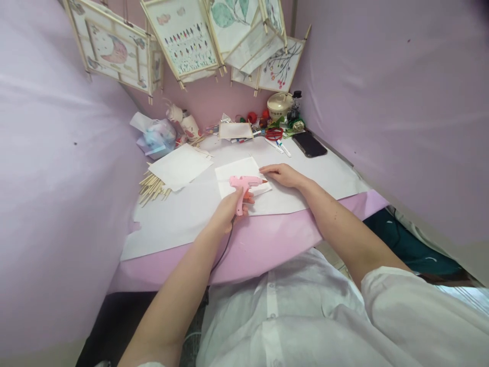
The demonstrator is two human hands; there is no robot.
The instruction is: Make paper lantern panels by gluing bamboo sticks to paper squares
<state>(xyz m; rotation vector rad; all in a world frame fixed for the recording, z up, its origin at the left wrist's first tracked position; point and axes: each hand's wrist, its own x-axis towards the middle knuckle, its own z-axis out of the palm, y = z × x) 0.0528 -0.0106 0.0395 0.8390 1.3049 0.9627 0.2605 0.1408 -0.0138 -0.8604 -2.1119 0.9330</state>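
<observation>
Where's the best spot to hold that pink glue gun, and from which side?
Grip the pink glue gun by its handle, coming from the near edge of the table, as the left hand does. The handle points back toward the person and the cord leaves its base, while the nozzle points right, toward the right hand on the white paper square.

glue gun (246, 183) on paper square (241, 177), stick pile (153, 187) left, phone (309, 144) behind right

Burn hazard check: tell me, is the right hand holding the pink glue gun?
No, the left hand grips the pink glue gun, while the right hand rests flat on the white paper square.
</observation>
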